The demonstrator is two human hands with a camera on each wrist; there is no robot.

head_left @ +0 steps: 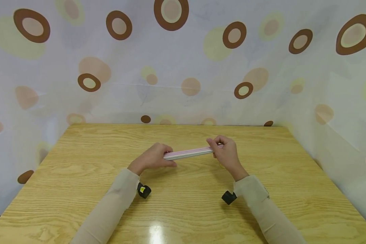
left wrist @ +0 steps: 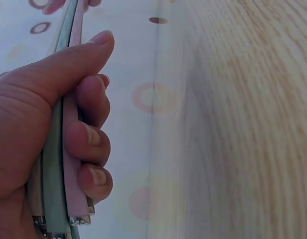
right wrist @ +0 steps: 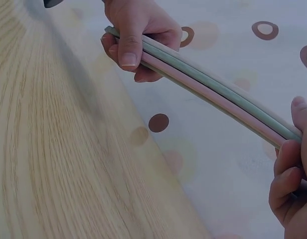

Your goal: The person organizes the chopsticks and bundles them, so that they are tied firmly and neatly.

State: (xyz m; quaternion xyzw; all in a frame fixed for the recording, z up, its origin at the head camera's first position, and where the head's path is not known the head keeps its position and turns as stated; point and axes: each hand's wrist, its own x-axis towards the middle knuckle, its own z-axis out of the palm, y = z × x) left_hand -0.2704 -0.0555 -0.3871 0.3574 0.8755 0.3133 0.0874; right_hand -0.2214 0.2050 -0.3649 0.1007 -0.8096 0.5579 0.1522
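A slim bundle of long flat strips (head_left: 187, 154) in pink, pale green and cream stretches between both hands, above the table. Small metal caps show on the strip ends in the left wrist view. The left hand (head_left: 154, 156) grips one end; in the left wrist view its fingers curl round the strips (left wrist: 54, 164) with the thumb laid across them. At the other end the right hand (head_left: 227, 152) holds the bundle between thumb and curled fingers. The right wrist view shows the strips (right wrist: 213, 94) stacked side by side, slanting from the left hand (right wrist: 136, 30) down to the right hand (right wrist: 295, 184).
A wood-grain table (head_left: 183, 210) lies beneath the hands. Behind and beside it hangs a pale cloth (head_left: 170, 61) patterned with brown, peach and yellow ovals. Black wrist cameras sit at the left cuff (head_left: 129, 183) and right cuff (head_left: 250, 189).
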